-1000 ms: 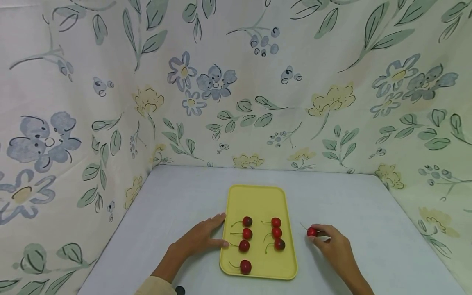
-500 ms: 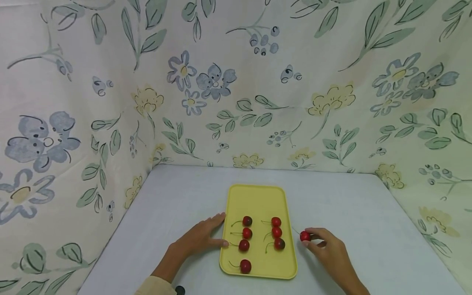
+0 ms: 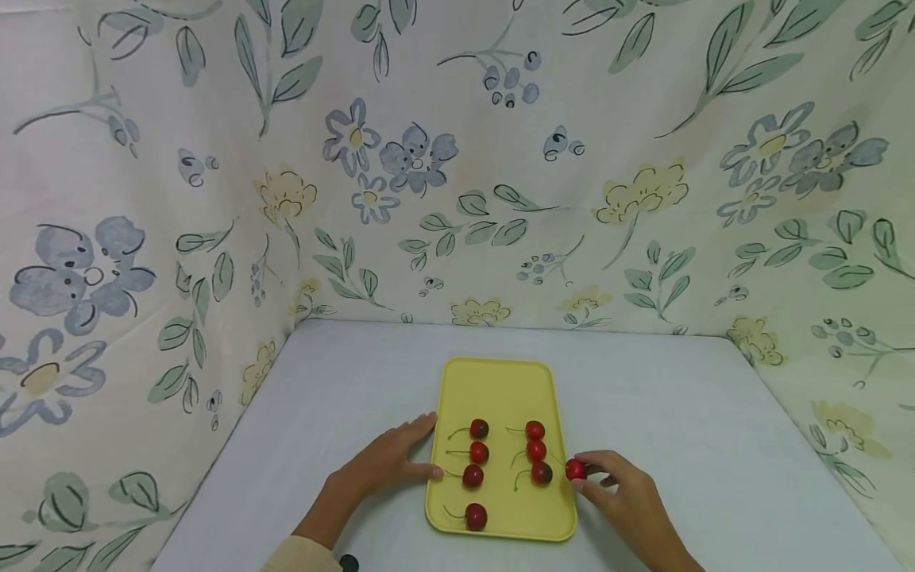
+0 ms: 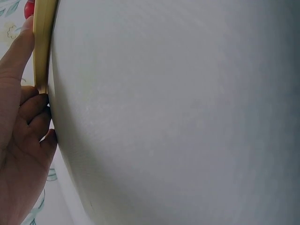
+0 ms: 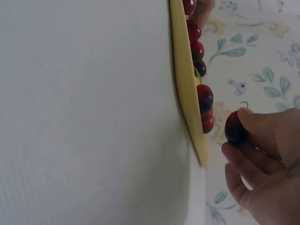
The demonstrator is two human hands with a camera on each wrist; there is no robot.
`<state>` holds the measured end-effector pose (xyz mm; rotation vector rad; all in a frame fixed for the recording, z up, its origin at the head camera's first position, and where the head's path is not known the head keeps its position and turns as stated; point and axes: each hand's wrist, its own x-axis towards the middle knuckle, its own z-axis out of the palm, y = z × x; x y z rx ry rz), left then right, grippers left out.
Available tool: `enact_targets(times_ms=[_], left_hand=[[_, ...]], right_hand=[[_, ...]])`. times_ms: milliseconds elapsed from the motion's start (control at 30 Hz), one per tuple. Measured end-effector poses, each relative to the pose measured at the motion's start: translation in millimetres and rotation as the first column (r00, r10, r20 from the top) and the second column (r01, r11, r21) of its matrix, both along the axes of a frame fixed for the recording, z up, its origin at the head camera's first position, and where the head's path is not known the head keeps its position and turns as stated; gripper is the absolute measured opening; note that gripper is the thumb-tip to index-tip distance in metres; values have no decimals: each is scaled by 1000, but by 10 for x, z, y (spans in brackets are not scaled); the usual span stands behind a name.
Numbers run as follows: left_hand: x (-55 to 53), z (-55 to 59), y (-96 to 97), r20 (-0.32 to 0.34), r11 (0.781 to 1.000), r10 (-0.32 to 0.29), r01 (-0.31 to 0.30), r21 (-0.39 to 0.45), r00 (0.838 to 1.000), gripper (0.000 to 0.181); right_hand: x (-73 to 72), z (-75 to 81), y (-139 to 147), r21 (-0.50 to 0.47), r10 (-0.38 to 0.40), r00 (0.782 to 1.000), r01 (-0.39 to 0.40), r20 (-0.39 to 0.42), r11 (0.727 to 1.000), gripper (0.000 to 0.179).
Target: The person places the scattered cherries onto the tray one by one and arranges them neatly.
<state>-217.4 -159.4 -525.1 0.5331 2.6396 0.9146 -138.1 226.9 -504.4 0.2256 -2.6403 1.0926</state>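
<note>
A yellow tray (image 3: 496,389) lies on the white table, bearing several dark red cherries with thin green stems in two columns. The left column ends in a cherry (image 3: 476,516) set apart near the front; the right column's front one is a darker cherry (image 3: 542,473). My right hand (image 3: 618,488) pinches another cherry (image 5: 236,128) between thumb and fingers, at the tray's right rim in the head view. My left hand (image 3: 389,459) rests against the tray's left rim, its thumb and fingers spread. In the left wrist view, fingertips (image 4: 41,98) touch the tray's side.
The white table (image 3: 357,365) spreads around the tray. Behind and beside it hangs a floral cloth (image 3: 486,159). A small dark round object (image 3: 349,562) shows by the left sleeve (image 3: 300,556) at the bottom edge.
My right hand has carried its cherry leftward and slightly nearer, from the table at the right to the tray's right rim. The left hand and the tray have stayed put.
</note>
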Motion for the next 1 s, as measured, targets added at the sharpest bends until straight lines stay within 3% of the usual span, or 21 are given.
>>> enact_targets(times_ms=[333,467,667,733,867,1000], left_hand=[[-8,-2,5,10,1000,4,-4,0,1000,102],[-8,-6,0,5,1000,2,-2,1,1000,102],[9,12,5,3,1000,-3,3,5,1000,102],[18,24,9,0,1000,-5,5,9,1000,101],[30,54,16,-9,1000,-11,11,13,1000,100],[32,58,16,-14,1000,-15,15,9,1000,100]], right_hand=[[66,-40,-103,-4,69,996,-68,50,998,33],[88,-109,-103,13,162,987,-161,-15,987,31],[102,-208,-122,44,303,939,-300,-163,953,39],[105,-212,-134,45,319,936,-316,-149,948,39],[111,-194,-153,49,318,947,-316,-33,947,34],[113,-174,-170,78,332,942,-334,41,939,33]])
